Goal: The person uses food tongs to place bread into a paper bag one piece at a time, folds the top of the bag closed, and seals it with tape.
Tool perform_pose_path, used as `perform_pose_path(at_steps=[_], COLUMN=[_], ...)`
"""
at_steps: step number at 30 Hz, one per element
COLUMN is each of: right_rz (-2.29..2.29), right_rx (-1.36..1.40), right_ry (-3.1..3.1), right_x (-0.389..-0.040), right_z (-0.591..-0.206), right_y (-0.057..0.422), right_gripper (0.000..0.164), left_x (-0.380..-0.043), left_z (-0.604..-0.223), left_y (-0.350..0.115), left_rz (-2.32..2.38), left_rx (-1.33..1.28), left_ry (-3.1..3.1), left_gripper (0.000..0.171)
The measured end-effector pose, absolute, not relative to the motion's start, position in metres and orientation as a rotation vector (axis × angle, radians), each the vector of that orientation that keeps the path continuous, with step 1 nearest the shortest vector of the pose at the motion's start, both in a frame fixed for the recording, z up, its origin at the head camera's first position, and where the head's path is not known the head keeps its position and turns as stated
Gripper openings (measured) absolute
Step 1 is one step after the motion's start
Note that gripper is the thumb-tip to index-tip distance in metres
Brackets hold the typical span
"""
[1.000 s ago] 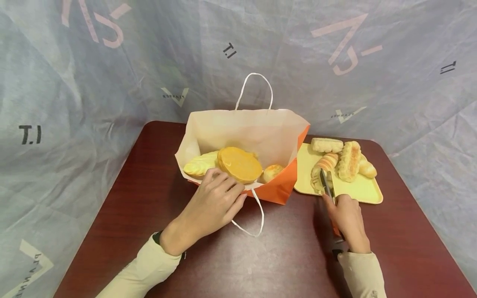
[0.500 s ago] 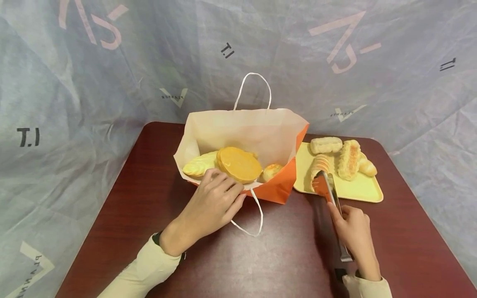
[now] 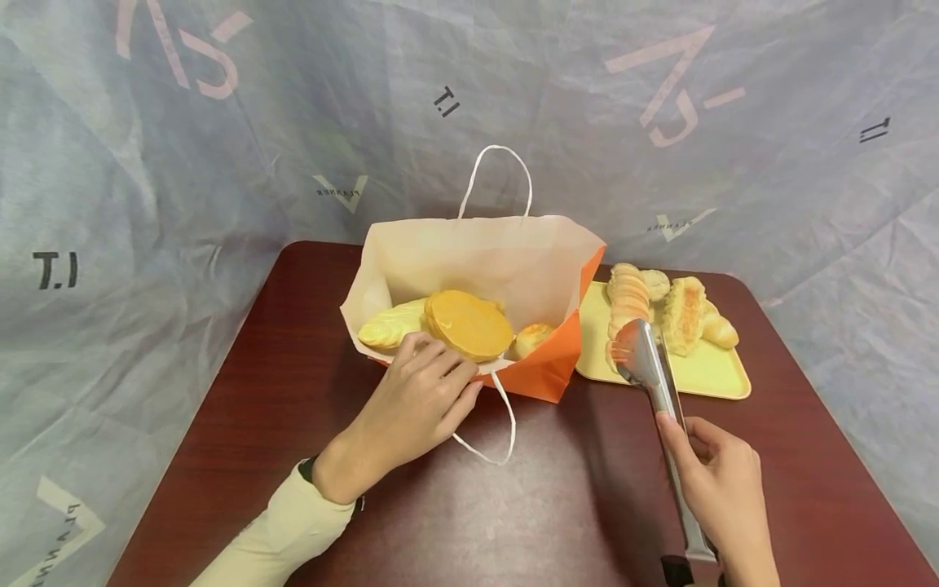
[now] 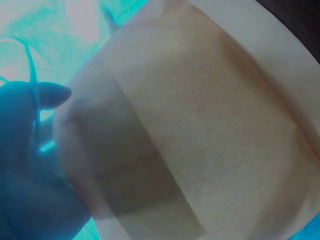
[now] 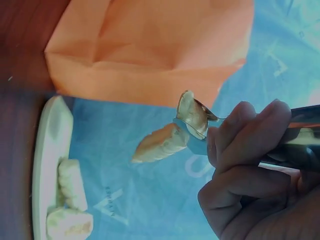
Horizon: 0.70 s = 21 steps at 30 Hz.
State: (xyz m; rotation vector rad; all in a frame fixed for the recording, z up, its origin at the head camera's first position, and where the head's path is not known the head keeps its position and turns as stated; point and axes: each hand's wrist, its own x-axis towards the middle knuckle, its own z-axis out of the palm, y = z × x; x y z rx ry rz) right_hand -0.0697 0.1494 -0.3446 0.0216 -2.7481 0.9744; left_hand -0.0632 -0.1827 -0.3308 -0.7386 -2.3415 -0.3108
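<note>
My right hand (image 3: 722, 481) holds metal tongs (image 3: 663, 387) by their arms. Their tips pinch one end of a ridged bread roll (image 3: 628, 293), which in the right wrist view hangs in the air, level with the orange side of the bag. With curled fingers, my left hand (image 3: 414, 408) grips the front rim of an upright paper bag (image 3: 484, 253). Inside the bag lie a flat round yellow bread (image 3: 469, 324), a pale yellow oval loaf (image 3: 392, 324) and a small browned bun (image 3: 531, 338). The left wrist view mostly shows the bag's paper.
Right of the bag stands a yellow tray (image 3: 704, 379), bearing a long browned bread (image 3: 684, 318), a smooth roll (image 3: 719, 328) and a pale roll (image 3: 655, 284) partly hidden by the lifted one. White cord handles (image 3: 490, 151) extend from the bag. A grey curtain (image 3: 279, 98) surrounds the dark table.
The tongs have closed on the ridged roll and raised it off the tray. My right hand has drawn back toward me and slightly right. My left hand stays put on the bag.
</note>
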Motion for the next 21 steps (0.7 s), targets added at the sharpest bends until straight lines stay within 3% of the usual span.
perform_pose_path(at_steps=[11,21], right_rz=[1.053,1.079], right_rx=[-0.020,0.177], right_ry=[-2.606,-2.448], right_x=[-0.0683,-0.0695], right_z=[-0.3369,-0.3400], right_y=[0.1421,0.1470], right_gripper=[0.019,0.006], left_x=[-0.0626,-0.0622], left_z=[-0.3303,-0.3313], left_y=[-0.1832,-0.1832], left_rz=[-0.307,-0.306], left_rx=[-0.740,-0.738], left_ry=[-2.349,-2.351], left_gripper=[0.011,0.013])
